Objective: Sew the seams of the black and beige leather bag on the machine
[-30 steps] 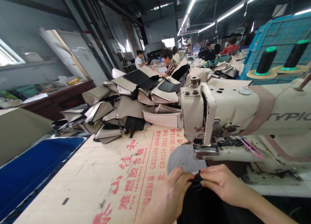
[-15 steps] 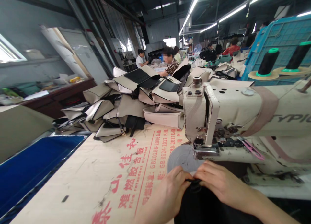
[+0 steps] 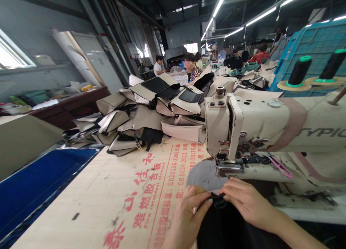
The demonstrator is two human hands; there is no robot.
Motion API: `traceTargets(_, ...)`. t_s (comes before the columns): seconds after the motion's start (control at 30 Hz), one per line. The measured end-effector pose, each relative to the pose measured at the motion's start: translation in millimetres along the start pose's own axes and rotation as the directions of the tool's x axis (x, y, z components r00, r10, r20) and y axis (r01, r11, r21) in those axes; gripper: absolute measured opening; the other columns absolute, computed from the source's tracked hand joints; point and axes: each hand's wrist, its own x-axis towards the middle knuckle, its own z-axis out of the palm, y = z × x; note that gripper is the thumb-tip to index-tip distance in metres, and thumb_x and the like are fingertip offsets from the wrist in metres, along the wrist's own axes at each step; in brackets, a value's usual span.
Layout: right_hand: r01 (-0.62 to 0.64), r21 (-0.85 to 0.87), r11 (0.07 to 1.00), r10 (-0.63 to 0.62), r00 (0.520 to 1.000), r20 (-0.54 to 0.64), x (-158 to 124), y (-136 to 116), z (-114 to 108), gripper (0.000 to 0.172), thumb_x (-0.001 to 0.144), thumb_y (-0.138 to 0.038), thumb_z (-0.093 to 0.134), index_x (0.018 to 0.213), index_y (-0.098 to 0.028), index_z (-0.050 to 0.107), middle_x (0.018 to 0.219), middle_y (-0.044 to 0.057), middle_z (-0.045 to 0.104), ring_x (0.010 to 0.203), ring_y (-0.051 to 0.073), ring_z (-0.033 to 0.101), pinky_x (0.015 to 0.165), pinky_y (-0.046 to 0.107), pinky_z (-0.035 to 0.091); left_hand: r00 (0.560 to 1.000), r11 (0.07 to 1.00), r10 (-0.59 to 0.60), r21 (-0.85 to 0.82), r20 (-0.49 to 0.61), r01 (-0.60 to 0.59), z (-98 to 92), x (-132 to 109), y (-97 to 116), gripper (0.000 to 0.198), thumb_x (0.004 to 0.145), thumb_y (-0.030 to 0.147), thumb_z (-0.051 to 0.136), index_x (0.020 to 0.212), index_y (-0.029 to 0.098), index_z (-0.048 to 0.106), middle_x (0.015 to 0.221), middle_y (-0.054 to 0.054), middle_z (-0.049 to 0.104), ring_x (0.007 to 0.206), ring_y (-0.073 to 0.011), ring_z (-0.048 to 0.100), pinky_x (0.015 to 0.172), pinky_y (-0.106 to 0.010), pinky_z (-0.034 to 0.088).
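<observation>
Between my hands, at the bottom centre, is a black fabric piece (image 3: 224, 227) with a folded edge and a small loop-like tab at its top. My left hand (image 3: 189, 211) pinches the left end of that edge between thumb and fingers. On the other end, my right hand (image 3: 244, 200) grips with bent fingers, its fingertips partly hidden. Both hands are just below the head of a cream sewing machine (image 3: 254, 123), beside its presser area. A grey round disc (image 3: 202, 175) lies on the board behind my fingers.
Several beige and black bags (image 3: 147, 119) are heaped behind the plywood board (image 3: 108, 191), which bears red print. A blue-lined bin (image 3: 45, 184) stands at left. Black thread spools (image 3: 299, 72) sit above the machine, before a blue crate (image 3: 324, 40). People work further back.
My hands have drawn slightly apart along the black fabric piece's edge, and more of its tab shows. The view has shifted a little. A background person has leaned leftward-to-right behind the heap.
</observation>
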Motion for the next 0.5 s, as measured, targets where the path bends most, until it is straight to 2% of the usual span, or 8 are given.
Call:
traceTargets(0.1, -0.018, 0.007, 1.0, 0.018, 1.0, 0.015, -1, 0, -1, 0.015, 0.092, -0.019, 0.039, 0.089, -0.015, 0.053, 0.083, 0.002, 0.053, 0.079, 0.013, 0.045, 0.075, 0.027, 0.038, 0.985, 0.996, 0.061, 0.048, 0.163, -0.07, -8.4, 5, 4, 0.018, 0.089, 0.028, 0.048, 0.081, 0.02, 0.063, 0.083, -0.003, 0.056, 0.085, -0.0159, 0.051, 0.079, -0.028, 0.041)
traceTargets(0.17, -0.031, 0.016, 0.999, 0.031, 0.999, 0.008, 0, 0, -2, 0.016, 0.092, -0.019, 0.038, 0.089, -0.015, 0.053, 0.083, 0.003, 0.053, 0.079, 0.013, 0.046, 0.074, 0.027, 0.038, 0.993, 0.996, 0.029, 0.083, 0.112, -0.039, -9.7, 6, 4, 0.014, 0.087, 0.028, 0.051, 0.082, 0.02, 0.06, 0.082, -0.002, 0.057, 0.08, -0.0148, 0.052, 0.074, -0.026, 0.043)
traceTargets(0.27, -0.058, 0.029, 0.998, 0.058, 0.998, -0.005, 1, 0, -1, 0.018, 0.093, -0.02, 0.037, 0.091, -0.015, 0.054, 0.085, 0.003, 0.054, 0.081, 0.013, 0.046, 0.075, 0.028, 0.038, 1.0, 0.991, -0.014, 0.133, -0.009, 0.015, -5.0, 4, 3, 0.012, 0.087, 0.025, 0.051, 0.096, 0.021, 0.057, 0.086, -0.002, 0.057, 0.079, -0.0143, 0.054, 0.073, -0.025, 0.044)
traceTargets(0.4, -0.09, 0.023, 0.996, 0.09, 0.996, 0.004, 2, 0, -1, 0.022, 0.093, -0.023, 0.035, 0.091, -0.015, 0.055, 0.089, 0.005, 0.055, 0.084, 0.015, 0.047, 0.078, 0.029, 0.039, 0.99, 0.963, 0.134, 0.228, 0.052, -0.142, 1.8, 3, 0, 0.021, 0.091, 0.02, 0.039, 0.104, 0.023, 0.056, 0.089, -0.004, 0.056, 0.083, -0.0168, 0.052, 0.074, -0.027, 0.045)
traceTargets(0.5, -0.106, 0.039, 0.994, 0.106, 0.994, 0.006, 2, -1, -1, 0.022, 0.093, -0.024, 0.036, 0.089, -0.016, 0.056, 0.093, 0.004, 0.056, 0.087, 0.014, 0.048, 0.081, 0.029, 0.04, 0.984, 0.947, 0.163, 0.27, 0.068, -0.176, 2.4, 6, 0, 0.022, 0.092, 0.018, 0.035, 0.103, 0.021, 0.054, 0.087, -0.005, 0.054, 0.082, -0.0181, 0.051, 0.072, -0.029, 0.044)
